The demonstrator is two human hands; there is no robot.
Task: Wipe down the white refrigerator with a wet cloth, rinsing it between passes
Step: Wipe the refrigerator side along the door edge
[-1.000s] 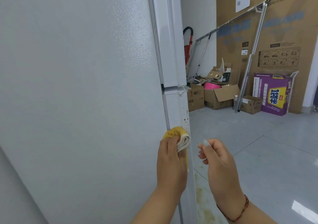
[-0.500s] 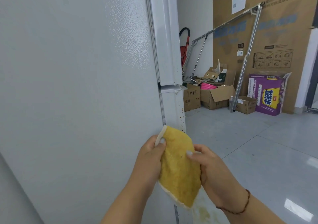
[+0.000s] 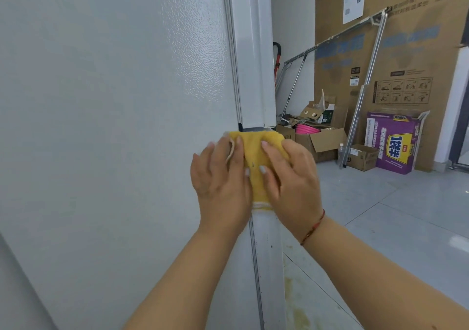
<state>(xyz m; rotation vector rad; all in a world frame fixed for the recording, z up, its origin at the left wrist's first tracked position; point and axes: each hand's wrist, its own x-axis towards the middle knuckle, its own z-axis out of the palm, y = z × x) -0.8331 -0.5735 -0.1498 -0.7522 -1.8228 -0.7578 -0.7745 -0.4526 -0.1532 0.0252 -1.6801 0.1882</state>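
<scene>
The white refrigerator [image 3: 114,131] fills the left of the view, its textured side panel facing me and its door edge running down the middle. A yellow cloth [image 3: 255,159] is spread flat over that edge, just under the gap between the upper and lower doors. My left hand [image 3: 220,180] presses the cloth's left part against the fridge side. My right hand [image 3: 291,177] holds its right part against the door edge. Dark specks dot the door edge below the cloth.
Grey tiled floor [image 3: 406,228] lies to the right, with a yellowish stain [image 3: 297,301] at the fridge's foot. Open cardboard boxes [image 3: 322,142], a purple box [image 3: 392,143], a metal rack [image 3: 360,101] and a large cardboard sheet [image 3: 393,50] stand along the back wall.
The cloth went from bunched in my left hand to opened out between both hands, then rose and was laid flat on the door edge under the gap.
</scene>
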